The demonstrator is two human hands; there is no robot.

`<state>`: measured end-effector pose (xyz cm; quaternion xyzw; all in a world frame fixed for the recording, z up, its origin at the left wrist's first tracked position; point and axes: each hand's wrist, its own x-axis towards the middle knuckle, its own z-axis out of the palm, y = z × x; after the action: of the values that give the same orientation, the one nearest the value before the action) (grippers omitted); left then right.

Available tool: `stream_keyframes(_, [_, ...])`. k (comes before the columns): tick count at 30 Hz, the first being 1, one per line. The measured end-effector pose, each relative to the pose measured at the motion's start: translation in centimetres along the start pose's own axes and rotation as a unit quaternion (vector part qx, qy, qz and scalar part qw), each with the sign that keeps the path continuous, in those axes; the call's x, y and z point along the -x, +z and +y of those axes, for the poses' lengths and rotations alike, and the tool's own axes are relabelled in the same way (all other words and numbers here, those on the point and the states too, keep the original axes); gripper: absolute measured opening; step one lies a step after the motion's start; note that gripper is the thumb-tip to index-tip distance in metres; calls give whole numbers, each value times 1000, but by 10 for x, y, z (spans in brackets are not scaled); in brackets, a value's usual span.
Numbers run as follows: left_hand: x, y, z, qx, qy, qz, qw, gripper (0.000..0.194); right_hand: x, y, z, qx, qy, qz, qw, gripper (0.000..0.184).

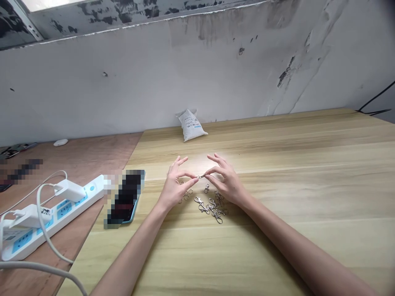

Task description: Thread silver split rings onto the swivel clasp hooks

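Note:
Both my hands meet over the light wooden table (277,172). My left hand (175,185) and my right hand (224,181) each pinch thumb and forefinger on one small metal clasp (200,176) held between them, other fingers spread. Under and between the hands lies a loose pile of silver keychain clasps (212,207), and a few more clasps (187,194) lie beside the left hand.
A phone in a blue case (126,197) lies left of my left hand. A white power strip (52,213) with plugged chargers and cables sits on the darker board at left. A small white bag (191,124) leans by the wall.

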<state>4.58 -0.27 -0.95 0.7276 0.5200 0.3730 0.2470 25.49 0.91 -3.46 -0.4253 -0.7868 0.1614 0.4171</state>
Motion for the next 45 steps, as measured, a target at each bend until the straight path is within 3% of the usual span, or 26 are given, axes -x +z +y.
stream_keyframes(23, [1, 1, -1, -52, 37, 21, 998, 6, 0, 2, 1, 19, -3, 14, 1000, 9])
stream_keyframes(36, [6, 7, 7, -99, 96, 80, 987, 5, 2, 4, -13, -13, -10, 25, 1000, 9])
stream_keyframes(45, [2, 4, 3, -59, 60, 71, 994, 7, 0, 3, -10, -100, 78, 47, 991, 10])
